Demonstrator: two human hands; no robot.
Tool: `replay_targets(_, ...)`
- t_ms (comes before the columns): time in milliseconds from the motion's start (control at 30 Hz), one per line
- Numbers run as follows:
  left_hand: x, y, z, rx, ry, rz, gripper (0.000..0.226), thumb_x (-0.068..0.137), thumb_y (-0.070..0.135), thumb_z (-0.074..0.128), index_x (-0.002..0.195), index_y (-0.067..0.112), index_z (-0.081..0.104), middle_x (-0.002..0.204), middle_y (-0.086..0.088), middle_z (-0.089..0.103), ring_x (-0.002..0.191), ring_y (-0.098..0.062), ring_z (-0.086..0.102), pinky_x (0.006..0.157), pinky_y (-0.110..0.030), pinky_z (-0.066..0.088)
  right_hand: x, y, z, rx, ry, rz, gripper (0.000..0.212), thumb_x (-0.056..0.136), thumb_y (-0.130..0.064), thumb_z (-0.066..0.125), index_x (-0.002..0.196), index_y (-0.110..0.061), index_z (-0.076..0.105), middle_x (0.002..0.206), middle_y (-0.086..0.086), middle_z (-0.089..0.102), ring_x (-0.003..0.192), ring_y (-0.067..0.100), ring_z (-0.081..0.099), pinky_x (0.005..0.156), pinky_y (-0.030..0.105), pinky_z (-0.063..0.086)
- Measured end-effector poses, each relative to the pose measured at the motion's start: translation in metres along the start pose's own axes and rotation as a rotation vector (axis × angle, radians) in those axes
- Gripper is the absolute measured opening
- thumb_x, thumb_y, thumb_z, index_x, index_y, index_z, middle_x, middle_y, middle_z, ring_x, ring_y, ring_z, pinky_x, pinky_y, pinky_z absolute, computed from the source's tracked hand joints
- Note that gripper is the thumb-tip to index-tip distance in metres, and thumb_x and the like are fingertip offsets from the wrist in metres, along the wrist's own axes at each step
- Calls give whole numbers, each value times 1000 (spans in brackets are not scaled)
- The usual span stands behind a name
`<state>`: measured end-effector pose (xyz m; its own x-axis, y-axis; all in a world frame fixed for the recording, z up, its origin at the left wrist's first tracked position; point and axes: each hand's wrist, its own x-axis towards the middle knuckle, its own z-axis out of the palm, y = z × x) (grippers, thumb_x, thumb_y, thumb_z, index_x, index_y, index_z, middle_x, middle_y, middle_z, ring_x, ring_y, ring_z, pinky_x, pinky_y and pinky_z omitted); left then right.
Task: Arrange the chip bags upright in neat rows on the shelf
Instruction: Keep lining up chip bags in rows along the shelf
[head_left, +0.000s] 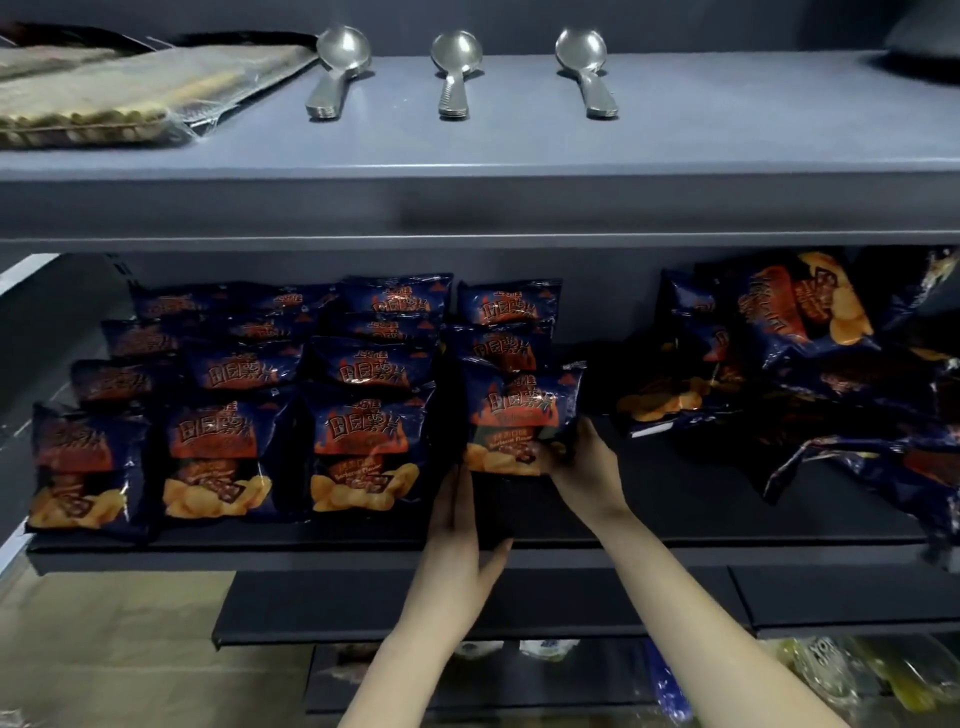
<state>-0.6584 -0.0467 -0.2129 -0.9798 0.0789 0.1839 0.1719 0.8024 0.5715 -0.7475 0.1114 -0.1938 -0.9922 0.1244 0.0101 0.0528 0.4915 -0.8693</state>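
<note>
Pinching the bag (522, 423) by its lower corner, my right hand (587, 462) steadies it. Left hand (457, 540) open beside. It looks light, puffy, crushable.

The chip bag (522, 423) in my right hand (587, 467) carries large orange Chinese characters across its front that read 田园薯片, with a smaller line above them that I cannot make out. Lower on the same bag sits a small strip of Latin lettering, too blurred to read. The standing bags in the rows (363, 374) to my left show the same 田园薯片 title. On the tumbled bags (795, 312) to the right the print lies tilted and unreadable.
</note>
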Motion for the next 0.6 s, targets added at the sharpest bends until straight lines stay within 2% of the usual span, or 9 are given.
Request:
replay_targets(100, 1, -1, 2, 9, 3, 25, 85, 91, 37, 55, 146, 18, -6, 156, -4, 2, 135, -1, -7, 105, -6, -5, 10, -6, 9, 5, -12, 25, 37, 86, -22, 66, 118, -16, 48, 102, -4, 60, 100, 17, 58, 59, 2, 37)
replay_targets(133, 1, -2, 3, 5, 5, 32, 83, 91, 37, 54, 147, 16, -2, 156, -5, 3, 135, -2, -5, 106, -7, -4, 12, -7, 10, 4, -13, 28, 45, 86, -23, 65, 126, -16, 45, 111, -1, 61, 107, 21, 57, 67, 6, 39)
replay_targets(200, 0, -3, 4, -8, 11, 45, 80, 91, 37, 53, 148, 14, 2, 156, -4, 5, 135, -3, -3, 109, -11, 2, 13, -8, 13, -9, -5, 30, 61, 86, -25, 65, 140, -18, 36, 125, 6, 59, 116, 27, 54, 87, 30, 46)
replay_targets(300, 0, -3, 5, -8, 8, 62, 77, 92, 35, 53, 148, 14, 5, 156, -4, 6, 135, -3, -4, 110, -13, 2, 11, -5, 18, -75, 33, 3, 67, 87, -28, 64, 144, -17, 30, 130, 9, 56, 121, 31, 50, 99, 48, 41)
replay_targets(433, 0, -3, 5, -8, -3, 74, 73, 92, 33, 53, 148, 15, 9, 156, -3, 7, 136, -3, -3, 110, -13, 0, 12, -5, 22, -180, 62, -1, 63, 89, -35, 59, 143, -20, 30, 132, 6, 55, 125, 31, 45, 102, 51, 35)
replay_targets(600, -1, -1, 4, -20, -3, 59, 71, 93, 34, 52, 148, 16, 12, 156, -3, 8, 143, -11, 6, 110, -15, 3, 12, -7, 20, -121, 18, 7, 63, 81, -40, 56, 140, -30, 34, 121, 2, 60, 121, 29, 47, 103, 50, 32)
